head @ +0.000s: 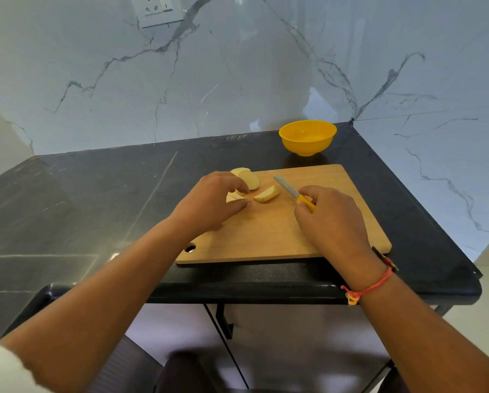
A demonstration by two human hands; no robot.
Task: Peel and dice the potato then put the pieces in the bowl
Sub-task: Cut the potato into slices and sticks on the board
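Note:
Peeled pale potato pieces lie on the wooden cutting board (280, 231): a wedge (267, 194) in the middle, rounder chunks (249, 178) at the far left edge, and a piece (233, 197) between the thumb and fingers of my left hand (212, 199), which pinches it against the board. My right hand (329, 219) grips the yellow handle of a small knife (293, 191); its blade points away to the left, just right of the wedge. A yellow bowl (307, 137) stands behind the board and looks empty.
The board lies on a dark stone counter (96, 194) in a corner of marble walls. A wall socket (157, 9) is high on the back wall. The counter's front edge runs just below the board.

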